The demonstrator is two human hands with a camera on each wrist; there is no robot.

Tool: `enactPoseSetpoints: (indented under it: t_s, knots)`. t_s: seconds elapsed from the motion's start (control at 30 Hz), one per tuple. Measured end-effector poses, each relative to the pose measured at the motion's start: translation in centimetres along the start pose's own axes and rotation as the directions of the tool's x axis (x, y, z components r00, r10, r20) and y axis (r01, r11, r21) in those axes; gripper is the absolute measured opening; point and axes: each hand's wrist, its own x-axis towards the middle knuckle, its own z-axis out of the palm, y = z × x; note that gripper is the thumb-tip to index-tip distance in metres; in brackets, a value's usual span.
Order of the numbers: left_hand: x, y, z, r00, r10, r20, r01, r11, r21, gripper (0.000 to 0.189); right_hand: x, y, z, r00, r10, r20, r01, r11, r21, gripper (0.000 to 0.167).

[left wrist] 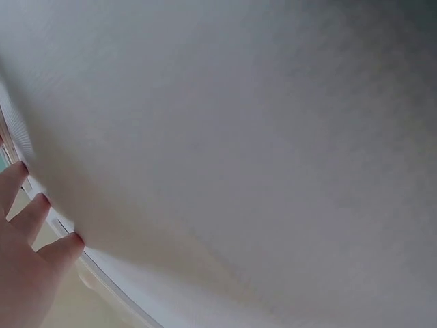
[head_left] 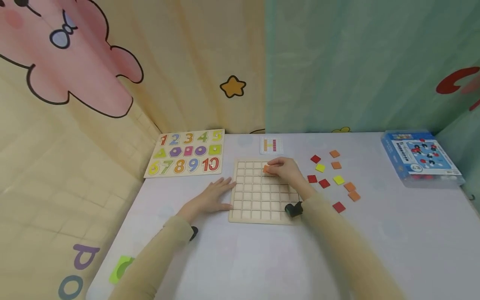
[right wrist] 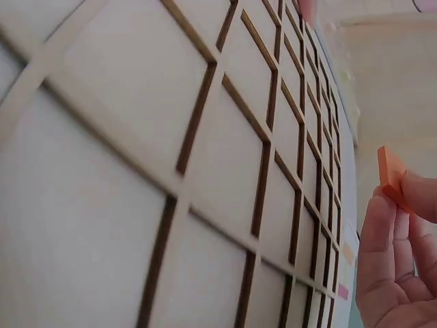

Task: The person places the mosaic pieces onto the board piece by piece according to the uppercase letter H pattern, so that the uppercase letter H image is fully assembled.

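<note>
A wooden grid board (head_left: 256, 195) with square cells lies in the middle of the table. Over its far part, my right hand (head_left: 286, 171) pinches an orange square tile (right wrist: 390, 176) between thumb and fingers; the right wrist view shows the tile held apart from the grid. My left hand (head_left: 211, 196) lies with fingers spread at the board's left edge, its fingertips touching that edge. Behind the board is a small pattern card (head_left: 271, 146) with orange, yellow and red marks. Right of the board lie loose tiles, among them a red tile (head_left: 339, 207) and a yellow tile (head_left: 338, 180).
At the back left lies a wooden number puzzle board (head_left: 184, 152). A blue boxed set (head_left: 423, 158) rests at the far right. Near the left front edge, a green piece (head_left: 121, 268) is partly covered by the left sleeve. Printed curtains (head_left: 318, 62) hang behind the table.
</note>
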Motion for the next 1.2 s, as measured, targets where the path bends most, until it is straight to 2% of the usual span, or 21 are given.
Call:
enactPoseSetpoints:
  t_s: [0.23, 0.53, 0.77, 1.0, 1.2]
  knots:
    - [-0.1, 0.0, 1.0, 1.000, -0.007, 0.007, 0.007, 1.000, 0.010, 0.083, 0.6, -0.2, 3.2, 0.999, -0.051, -0.013, 0.049, 0.993, -0.107, 0.025]
    - [0.1, 0.4, 0.5, 1.000, 0.005, 0.011, -0.005, 1.000, -0.002, 0.083, 1.2, -1.1, 5.4, 0.991, -0.135, -0.013, 0.131, 0.975, -0.181, 0.016]
    - [0.2, 0.7, 0.3, 1.000, -0.006, 0.013, 0.006, 1.000, -0.011, 0.083, 1.7, -1.3, 5.7, 0.986, -0.165, -0.016, 0.154, 0.950, -0.273, 0.016]
    - [0.0, 0.7, 0.0, 1.000, -0.009, 0.010, 0.009, 1.000, -0.012, 0.082, 1.8, -1.8, 6.0, 0.988, -0.151, 0.029, 0.151, 0.919, -0.365, 0.025]
    - [0.0, 0.2, 0.1, 1.000, -0.024, 0.004, 0.024, 1.000, -0.003, 0.083, 1.8, -1.8, 6.1, 0.984, -0.169, 0.064, 0.180, 0.902, -0.392, 0.029]
